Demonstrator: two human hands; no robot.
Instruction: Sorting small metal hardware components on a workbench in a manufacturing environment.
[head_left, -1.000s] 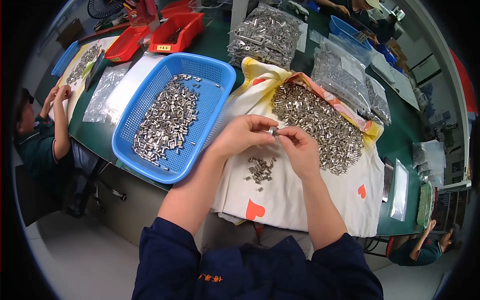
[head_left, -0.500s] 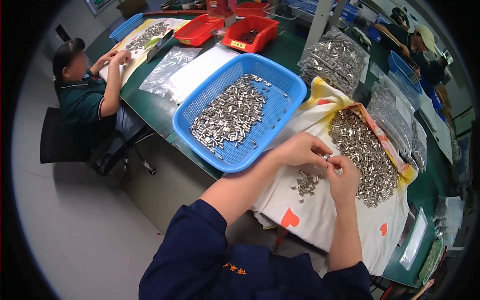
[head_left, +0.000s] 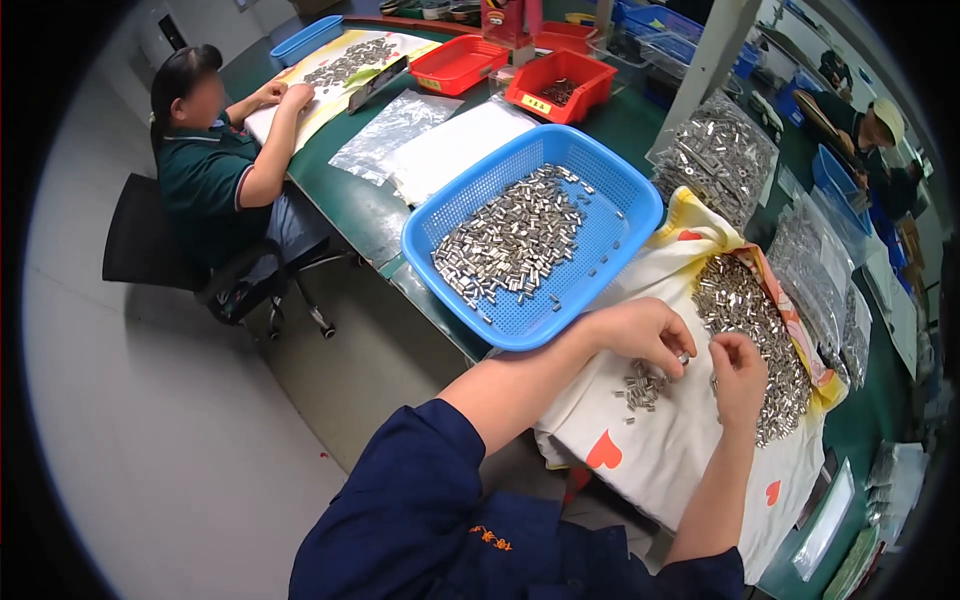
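Left hand pinches one small silver metal sleeve; right hand, at 3 o'clock, fingers curled, contents unclear. One blue perforated plastic basket at 11 o'clock holds many sleeves.

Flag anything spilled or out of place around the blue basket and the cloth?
Nothing stands out. The small metal parts sit in three heaps: in the blue basket, a big pile on the white cloth, and a small pile beneath the left hand. The right hand hovers nearby.
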